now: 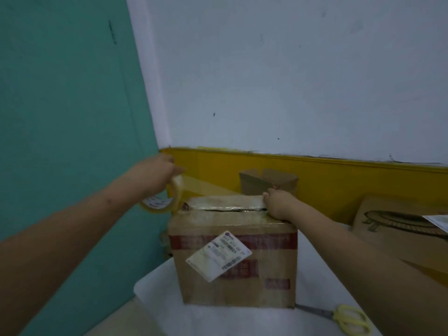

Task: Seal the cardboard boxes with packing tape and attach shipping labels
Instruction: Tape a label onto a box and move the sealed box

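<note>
Left hand (161,172) gripping tape roll (167,200), right hand (278,202) pressing tape onto box (235,263)

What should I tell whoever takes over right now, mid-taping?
Left hand grips the tape roll, raised off the box's left, a strip stretched out toward the top.
Right hand presses the tape end at the right of the top seam of the box.
Done: a label is stuck on the front.
Left: the seam gap is still visible; lay the strip down, then cut it. Scissors lie on the table, front right. Another box waits behind.
</note>
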`<state>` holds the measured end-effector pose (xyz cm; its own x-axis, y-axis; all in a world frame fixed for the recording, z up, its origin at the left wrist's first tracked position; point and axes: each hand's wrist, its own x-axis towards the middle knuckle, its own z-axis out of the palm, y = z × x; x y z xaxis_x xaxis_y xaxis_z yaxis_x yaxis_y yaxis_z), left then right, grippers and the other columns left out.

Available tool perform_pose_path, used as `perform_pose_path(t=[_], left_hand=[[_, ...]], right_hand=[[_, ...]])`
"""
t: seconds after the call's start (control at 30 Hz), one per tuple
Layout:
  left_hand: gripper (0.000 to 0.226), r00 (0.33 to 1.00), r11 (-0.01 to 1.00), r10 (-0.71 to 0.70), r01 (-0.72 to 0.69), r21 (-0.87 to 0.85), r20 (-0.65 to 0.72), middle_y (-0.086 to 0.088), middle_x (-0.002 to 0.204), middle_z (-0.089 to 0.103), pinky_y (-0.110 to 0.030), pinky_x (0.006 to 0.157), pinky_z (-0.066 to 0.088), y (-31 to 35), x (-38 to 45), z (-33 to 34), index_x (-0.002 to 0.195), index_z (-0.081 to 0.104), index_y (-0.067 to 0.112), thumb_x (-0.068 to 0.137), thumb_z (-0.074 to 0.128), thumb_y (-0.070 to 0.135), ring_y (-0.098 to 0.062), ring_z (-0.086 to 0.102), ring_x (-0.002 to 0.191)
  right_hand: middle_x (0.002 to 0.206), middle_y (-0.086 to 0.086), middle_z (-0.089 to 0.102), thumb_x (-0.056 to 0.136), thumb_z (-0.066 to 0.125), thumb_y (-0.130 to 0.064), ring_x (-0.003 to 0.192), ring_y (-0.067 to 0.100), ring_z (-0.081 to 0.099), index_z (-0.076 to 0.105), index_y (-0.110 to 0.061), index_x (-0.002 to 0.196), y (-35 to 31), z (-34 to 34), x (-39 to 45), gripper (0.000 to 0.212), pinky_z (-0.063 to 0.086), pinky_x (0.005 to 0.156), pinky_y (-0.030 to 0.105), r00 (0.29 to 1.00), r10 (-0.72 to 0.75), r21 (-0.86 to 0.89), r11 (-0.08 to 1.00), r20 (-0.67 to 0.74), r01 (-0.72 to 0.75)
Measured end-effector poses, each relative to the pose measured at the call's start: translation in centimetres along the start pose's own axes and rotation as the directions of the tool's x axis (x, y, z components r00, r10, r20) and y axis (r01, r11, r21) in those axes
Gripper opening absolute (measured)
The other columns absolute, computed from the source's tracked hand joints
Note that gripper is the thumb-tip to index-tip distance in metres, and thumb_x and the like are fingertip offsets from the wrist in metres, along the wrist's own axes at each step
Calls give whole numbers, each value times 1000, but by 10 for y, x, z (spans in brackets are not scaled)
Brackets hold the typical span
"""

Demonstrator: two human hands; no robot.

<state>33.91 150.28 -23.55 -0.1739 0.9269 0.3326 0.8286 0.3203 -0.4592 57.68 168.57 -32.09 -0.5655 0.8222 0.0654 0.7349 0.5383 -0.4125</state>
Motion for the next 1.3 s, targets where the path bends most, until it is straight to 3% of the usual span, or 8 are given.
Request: perform_pose_path(t=[0.1, 0.3, 0.53, 0.63, 0.73, 0.97, 1.13, 1.3], left_hand=[[80, 989, 978, 66, -91, 188, 133, -6, 117, 55, -33, 78, 42, 5, -17, 19, 159, 18, 28, 92, 46, -5, -26, 52, 112], [90, 960, 994, 58, -81, 70, 274, -7, 125, 54, -35, 79, 44, 24, -38, 53, 161, 2, 23, 91, 51, -5, -26, 55, 111], [75, 973, 995, 6, 16, -93, 232, -10, 133, 53, -41, 93, 48, 54, -43, 58, 160, 6, 9, 97, 46, 12, -29, 54, 116], [72, 971, 996, -36, 55, -75, 238, -11, 123, 57, -42, 88, 51, 63, -42, 60, 159, 8, 7, 98, 44, 15, -30, 56, 110], [70, 973, 994, -70, 88, -69, 221, -10, 118, 58, -43, 86, 53, 66, -41, 64, 159, 9, 7, 99, 43, 15, -29, 58, 105], [73, 960, 972, -104, 153, -178, 259, -13, 125, 58, -44, 90, 52, 68, -45, 62, 160, 7, 6, 97, 44, 13, -31, 57, 111], [76, 950, 950, -140, 208, -233, 280, -14, 131, 57, -46, 95, 52, 70, -58, 55, 159, 8, 4, 93, 46, 11, -32, 57, 116], [67, 953, 949, -171, 228, -219, 250, -10, 113, 60, -41, 86, 53, 77, -63, 45, 155, 23, 1, 95, 49, 15, -29, 61, 105]], right_hand=[[147, 22, 39, 107, 26, -12, 129, 33, 47, 27, 1, 149, -6, -3, -5, 45, 41, 103, 37, 1000, -7, -41, 999, -3, 7], [138, 20, 49, 109, 24, -13, 123, 32, 51, 38, 0, 142, -7, -10, -7, 39, 43, 102, 38, 997, -68, -180, 981, 44, 75], [120, 19, 62, 108, 20, -39, 107, 31, 58, 58, -5, 127, 8, -18, 10, 53, 44, 93, 38, 999, -15, -265, 964, 36, 24], [150, 26, 36, 105, 23, -39, 139, 41, 33, 35, -10, 151, -5, -9, 11, 55, 23, 115, 55, 988, 146, -410, 900, -41, -149], [161, 26, -5, 97, 22, -67, 150, 41, -6, 6, 3, 155, -40, 10, -14, 93, 1, 121, 54, 989, 110, -333, 940, 100, -71], [163, 15, -16, 74, 11, -92, 151, 33, -12, 0, -8, 157, -54, 12, -30, 118, 0, 121, 50, 947, -86, -249, 954, 311, 168], [140, 24, 48, 106, 25, -41, 123, 35, 53, 36, -12, 151, -74, 15, -57, 54, 46, 97, 44, 976, -185, -305, 929, 112, 211], [133, 22, 57, 75, 17, -93, 124, 34, 51, 70, -3, 107, -91, 33, -86, 109, 41, 102, 45, 953, -277, -274, 914, 121, 300]])
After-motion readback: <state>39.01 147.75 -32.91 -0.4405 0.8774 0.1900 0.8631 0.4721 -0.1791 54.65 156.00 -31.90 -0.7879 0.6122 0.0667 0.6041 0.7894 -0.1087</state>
